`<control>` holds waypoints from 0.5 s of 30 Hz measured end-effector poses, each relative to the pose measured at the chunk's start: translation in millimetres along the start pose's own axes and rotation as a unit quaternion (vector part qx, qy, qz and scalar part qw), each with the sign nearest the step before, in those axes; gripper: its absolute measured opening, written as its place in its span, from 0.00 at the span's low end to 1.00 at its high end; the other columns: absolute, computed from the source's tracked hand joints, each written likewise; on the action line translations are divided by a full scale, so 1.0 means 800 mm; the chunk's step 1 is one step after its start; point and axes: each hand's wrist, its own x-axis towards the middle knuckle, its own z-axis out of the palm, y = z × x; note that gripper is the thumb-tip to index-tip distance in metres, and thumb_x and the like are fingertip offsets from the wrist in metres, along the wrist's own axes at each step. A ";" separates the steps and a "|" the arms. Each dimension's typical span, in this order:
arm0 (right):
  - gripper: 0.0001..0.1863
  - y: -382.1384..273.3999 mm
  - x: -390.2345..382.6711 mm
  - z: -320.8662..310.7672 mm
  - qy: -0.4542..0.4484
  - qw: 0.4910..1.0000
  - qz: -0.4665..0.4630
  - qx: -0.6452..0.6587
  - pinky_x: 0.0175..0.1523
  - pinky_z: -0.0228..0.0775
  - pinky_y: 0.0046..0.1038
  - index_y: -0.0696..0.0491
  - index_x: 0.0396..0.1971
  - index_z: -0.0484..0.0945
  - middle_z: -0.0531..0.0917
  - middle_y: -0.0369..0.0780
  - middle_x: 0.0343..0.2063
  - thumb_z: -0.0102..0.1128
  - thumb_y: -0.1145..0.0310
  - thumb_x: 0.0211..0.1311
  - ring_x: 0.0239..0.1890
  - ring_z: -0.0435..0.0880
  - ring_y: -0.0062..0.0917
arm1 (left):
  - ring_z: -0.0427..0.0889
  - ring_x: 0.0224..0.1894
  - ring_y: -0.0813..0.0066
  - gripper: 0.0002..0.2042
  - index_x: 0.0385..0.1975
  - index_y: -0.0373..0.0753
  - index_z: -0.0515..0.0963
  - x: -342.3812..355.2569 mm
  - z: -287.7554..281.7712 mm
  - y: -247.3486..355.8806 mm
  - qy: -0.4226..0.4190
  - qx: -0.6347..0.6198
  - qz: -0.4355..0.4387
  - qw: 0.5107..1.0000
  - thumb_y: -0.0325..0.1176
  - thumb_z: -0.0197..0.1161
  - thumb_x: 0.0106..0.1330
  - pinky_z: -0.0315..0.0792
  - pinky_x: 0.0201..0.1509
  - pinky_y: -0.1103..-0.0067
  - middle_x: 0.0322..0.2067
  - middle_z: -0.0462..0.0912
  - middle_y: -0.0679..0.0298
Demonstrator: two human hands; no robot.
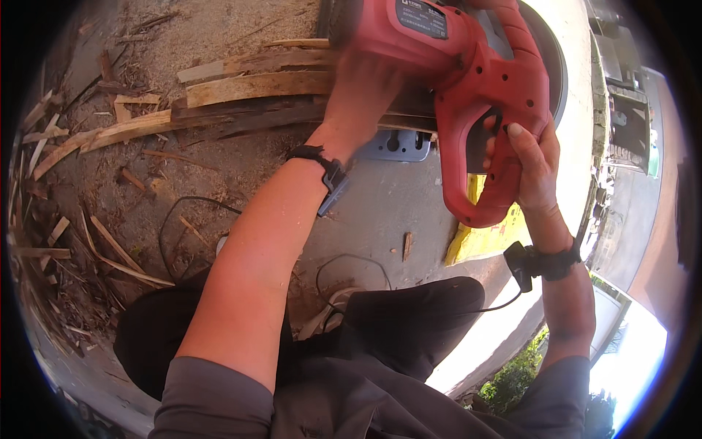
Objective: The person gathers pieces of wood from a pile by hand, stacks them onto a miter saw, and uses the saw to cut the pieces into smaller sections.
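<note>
A red power saw (457, 62) fills the upper right of the head view, with a dark round disc behind it. My right hand (530, 157) is wrapped round its rear loop handle, thumb on the grip. My left hand (365, 91) reaches under the motor housing, beside long split wood strips (259, 91); it is smeared by motion, so I cannot tell whether it holds anything. A blue-grey metal plate (391, 146) with holes shows below the strips, partly hidden by my left hand.
Wood splinters and offcuts (110, 249) lie over the left of the dusty floor. A yellow sack (475, 238) is under the saw handle. A black cable (197, 197) loops near my knees. Sunlit ground and stacked items run along the far right.
</note>
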 end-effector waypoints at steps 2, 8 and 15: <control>0.20 -0.052 0.010 -0.010 -0.004 0.999 0.051 0.018 0.30 0.76 0.22 0.59 0.52 0.66 0.81 0.41 0.34 0.53 0.67 0.62 0.26 0.80 0.21 | 0.59 0.64 0.61 0.31 0.57 0.46 0.67 0.001 -0.005 0.000 0.006 -0.003 0.007 1.000 0.28 0.65 0.48 0.45 0.68 0.48 0.58 0.65 0.62; 0.20 -0.171 0.096 -0.119 -0.112 0.992 0.047 -0.022 0.35 0.78 0.21 0.57 0.53 0.69 0.81 0.45 0.39 0.49 0.60 0.68 0.33 0.82 0.23 | 0.58 0.66 0.57 0.33 0.59 0.43 0.64 -0.013 0.006 -0.008 0.011 0.005 0.027 1.000 0.26 0.64 0.48 0.49 0.66 0.48 0.59 0.63 0.58; 0.29 -0.209 0.069 -0.109 -0.085 0.978 -0.183 -0.052 0.42 0.75 0.25 0.66 0.55 0.69 0.80 0.47 0.44 0.53 0.61 0.57 0.38 0.81 0.26 | 0.61 0.65 0.55 0.34 0.60 0.44 0.64 -0.013 -0.001 0.002 -0.010 -0.050 0.009 0.999 0.29 0.66 0.48 0.48 0.67 0.48 0.58 0.64 0.55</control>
